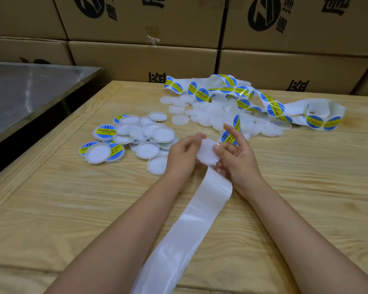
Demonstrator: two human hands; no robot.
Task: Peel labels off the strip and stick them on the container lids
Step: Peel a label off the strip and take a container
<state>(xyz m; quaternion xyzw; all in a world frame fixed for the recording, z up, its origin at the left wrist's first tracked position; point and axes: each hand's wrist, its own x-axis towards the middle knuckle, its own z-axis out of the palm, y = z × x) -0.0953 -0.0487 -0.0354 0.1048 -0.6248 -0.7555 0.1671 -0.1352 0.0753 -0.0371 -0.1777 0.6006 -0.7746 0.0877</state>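
Two hands meet mid-frame: one blank lid (206, 152) is gripped by the left hand (183, 153) and pinched by the right hand (238, 158), over bare backing strip (191, 219) trailing to 6 o'clock across the wooden table (72, 209). Labelled lids (106, 131) are piled at 10 o'clock, the label strip (242, 94) at 1 o'clock; a steel table (30, 88) and cartons (147, 60) are seen beyond.

The scene is being viewed through a single wide-angle camera, which is being worn on the person's head. It is being aimed forward and down across the wooden bench (72, 209), which is being shown over most of the frame. The left grip (184, 154) and the right grip (237, 158), with a lid (207, 152) between them, are being framed near the middle, close below the lens, both forearms being cut off by the bottom edge. Stacked cardboard boxes (145, 60) are being taken in along the top, a steel table (30, 88) at upper left.
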